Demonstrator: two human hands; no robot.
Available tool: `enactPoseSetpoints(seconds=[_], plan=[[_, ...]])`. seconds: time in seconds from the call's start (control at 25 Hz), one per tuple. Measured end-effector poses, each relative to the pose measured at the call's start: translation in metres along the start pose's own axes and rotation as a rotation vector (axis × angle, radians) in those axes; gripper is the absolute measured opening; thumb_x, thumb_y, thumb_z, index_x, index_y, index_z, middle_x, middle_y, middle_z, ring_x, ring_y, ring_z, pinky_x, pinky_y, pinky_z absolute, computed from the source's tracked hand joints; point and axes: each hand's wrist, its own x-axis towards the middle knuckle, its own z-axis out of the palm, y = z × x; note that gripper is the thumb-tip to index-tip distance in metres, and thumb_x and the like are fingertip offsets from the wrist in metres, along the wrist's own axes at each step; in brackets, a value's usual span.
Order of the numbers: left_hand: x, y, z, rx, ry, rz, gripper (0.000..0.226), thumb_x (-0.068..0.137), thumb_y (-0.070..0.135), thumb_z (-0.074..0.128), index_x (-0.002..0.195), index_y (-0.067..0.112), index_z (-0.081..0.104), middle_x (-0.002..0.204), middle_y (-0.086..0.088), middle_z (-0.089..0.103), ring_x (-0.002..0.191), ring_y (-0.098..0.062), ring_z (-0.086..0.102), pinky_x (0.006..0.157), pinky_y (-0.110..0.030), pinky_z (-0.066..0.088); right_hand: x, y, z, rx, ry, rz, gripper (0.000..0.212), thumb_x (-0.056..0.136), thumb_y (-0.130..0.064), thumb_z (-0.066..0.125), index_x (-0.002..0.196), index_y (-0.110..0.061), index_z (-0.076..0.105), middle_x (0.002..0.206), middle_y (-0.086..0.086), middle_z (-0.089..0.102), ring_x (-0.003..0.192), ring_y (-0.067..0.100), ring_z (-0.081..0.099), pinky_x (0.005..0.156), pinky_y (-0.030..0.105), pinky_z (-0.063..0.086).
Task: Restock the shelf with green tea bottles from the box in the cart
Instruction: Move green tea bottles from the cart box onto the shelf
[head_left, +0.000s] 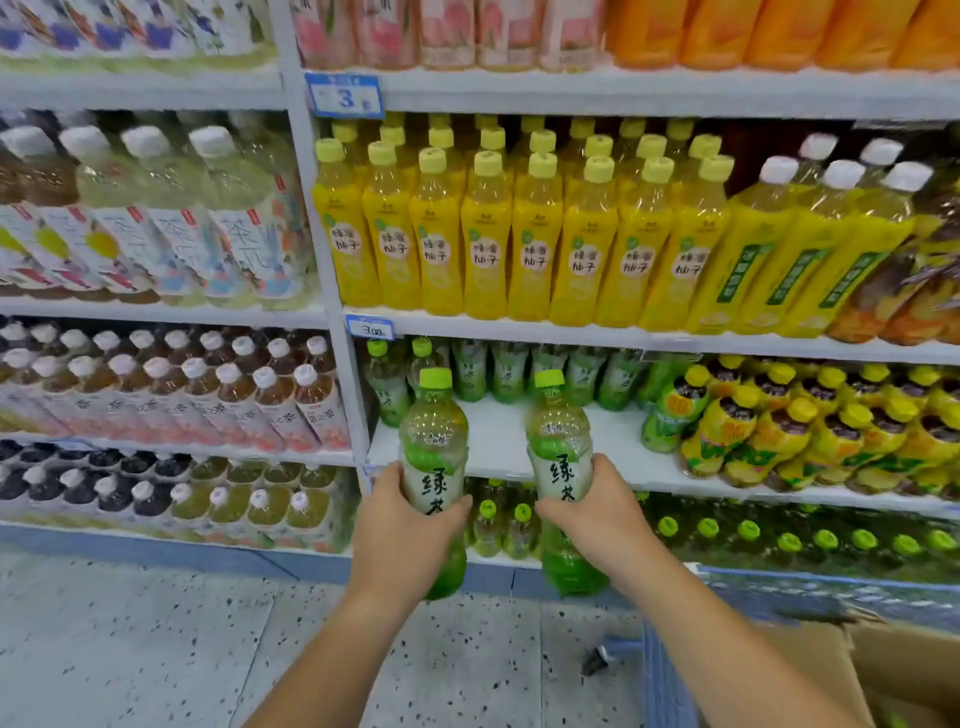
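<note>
Two green tea bottles are held upright before the half-empty white shelf (498, 441), the left hand (410, 525) wrapped around the left bottle (434, 447), the right hand (592, 514) around the right bottle (558, 436), with the cardboard box (883, 670) at lower right.

The white shelf (498, 441) is stocked along its back edge with a row of green tea bottles (524, 374), while its front and middle are left bare. Toward its right end, yellow-capped bottles (779, 431) are packed from back to front edge. On the speckled floor (156, 639), the base of the shelving is carried, and a cardboard box (883, 670) is seen at the lower right corner.
</note>
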Motion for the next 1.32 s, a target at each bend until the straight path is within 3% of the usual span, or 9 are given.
enactPoseSetpoints(seconds=[0.16, 0.28, 0.4, 0.56, 0.68, 0.88, 1.08, 1.2, 1.32], plan=[[0.049, -0.023, 0.037, 0.024, -0.024, -0.007, 0.036, 0.069, 0.035, 0.090, 0.090, 0.031, 0.061, 0.082, 0.014, 0.070, 0.071, 0.008, 0.064, 0.053, -0.009, 0.047, 0.054, 0.015, 0.008, -0.035, 0.035, 0.010, 0.049, 0.068, -0.026, 0.080, 0.106, -0.029, 0.049, 0.096, -0.006, 0.063, 0.080, 0.007, 0.062, 0.052, 0.022, 0.045], [0.088, -0.044, 0.056, 0.057, -0.070, -0.021, 0.039, 0.068, 0.038, 0.088, 0.097, 0.031, 0.062, 0.086, 0.016, 0.071, 0.078, -0.001, 0.067, 0.065, -0.026, 0.055, 0.091, 0.023, 0.020, -0.059, 0.043, 0.004, 0.045, 0.069, -0.027, 0.080, 0.100, -0.033, 0.048, 0.095, -0.007, 0.062, 0.081, 0.006, 0.061, 0.054, 0.024, 0.044], [0.132, -0.072, 0.078, 0.077, -0.101, 0.025, 0.040, 0.070, 0.036, 0.088, 0.099, 0.032, 0.061, 0.088, 0.017, 0.070, 0.075, 0.004, 0.066, 0.063, -0.022, 0.053, 0.128, 0.042, 0.038, -0.069, 0.072, -0.014, 0.046, 0.069, -0.026, 0.080, 0.105, -0.031, 0.051, 0.093, -0.009, 0.063, 0.081, 0.007, 0.061, 0.057, 0.026, 0.044], [0.183, -0.107, 0.107, 0.073, -0.082, 0.138, 0.037, 0.067, 0.041, 0.085, 0.096, 0.034, 0.063, 0.084, 0.020, 0.071, 0.074, 0.008, 0.065, 0.059, -0.016, 0.052, 0.173, 0.071, 0.065, -0.030, 0.114, -0.108, 0.045, 0.067, -0.029, 0.087, 0.098, -0.040, 0.056, 0.084, -0.021, 0.070, 0.071, -0.006, 0.066, 0.047, 0.014, 0.048], [0.206, -0.113, 0.120, 0.042, -0.076, 0.230, 0.035, 0.066, 0.042, 0.084, 0.093, 0.034, 0.063, 0.083, 0.029, 0.068, 0.073, 0.011, 0.063, 0.052, -0.006, 0.044, 0.196, 0.074, 0.078, 0.017, 0.142, -0.211, 0.044, 0.068, -0.030, 0.088, 0.099, -0.043, 0.059, 0.084, -0.034, 0.068, 0.072, -0.012, 0.065, 0.051, 0.011, 0.049], [0.228, -0.121, 0.137, -0.073, 0.014, 0.381, 0.043, 0.071, 0.040, 0.087, 0.104, 0.038, 0.060, 0.092, 0.030, 0.068, 0.084, 0.014, 0.063, 0.068, -0.005, 0.049, 0.233, 0.076, 0.085, 0.061, 0.237, -0.331, 0.046, 0.067, -0.034, 0.091, 0.098, -0.040, 0.057, 0.088, -0.039, 0.065, 0.078, -0.017, 0.063, 0.053, 0.003, 0.047], [0.237, -0.130, 0.162, -0.201, 0.059, 0.426, 0.047, 0.073, 0.036, 0.089, 0.106, 0.043, 0.057, 0.102, 0.033, 0.066, 0.093, 0.011, 0.063, 0.076, -0.004, 0.047, 0.251, 0.098, 0.089, 0.121, 0.285, -0.407, 0.067, 0.069, -0.032, 0.090, 0.124, -0.035, 0.052, 0.110, -0.022, 0.068, 0.100, -0.008, 0.065, 0.086, 0.023, 0.054], [0.238, -0.133, 0.167, -0.218, 0.045, 0.444, 0.048, 0.075, 0.033, 0.088, 0.107, 0.046, 0.054, 0.105, 0.034, 0.065, 0.097, 0.013, 0.061, 0.077, -0.001, 0.043, 0.255, 0.107, 0.093, 0.074, 0.244, -0.458, 0.071, 0.071, -0.034, 0.089, 0.128, -0.036, 0.047, 0.115, -0.026, 0.065, 0.106, -0.012, 0.061, 0.087, 0.010, 0.050], [0.241, -0.133, 0.168, -0.190, 0.014, 0.471, 0.051, 0.077, 0.032, 0.086, 0.117, 0.037, 0.055, 0.108, 0.032, 0.064, 0.101, 0.016, 0.059, 0.079, 0.000, 0.042, 0.256, 0.112, 0.096, 0.049, 0.215, -0.478, 0.069, 0.072, -0.033, 0.088, 0.124, -0.042, 0.044, 0.110, -0.036, 0.062, 0.105, -0.017, 0.058, 0.083, 0.002, 0.045]])
